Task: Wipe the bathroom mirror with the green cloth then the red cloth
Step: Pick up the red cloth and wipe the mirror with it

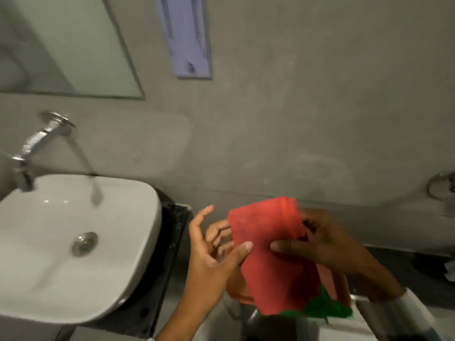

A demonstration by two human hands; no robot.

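The red cloth (270,252), folded flat and dull coral, hangs between both hands: right hand (327,242) fingers pinch its edge, left hand (211,252) thumb presses it, other fingers spread.

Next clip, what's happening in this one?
A person stands beside a white sink holding a folded red cloth up in front of them. The right hand grips its right edge, thumb on the front; the left hand pinches its left edge, fingers spread. A green cloth shows just below the red one, partly hidden. The mirror hangs on the wall upper left, with neither hand near it. The tap points over the sink.
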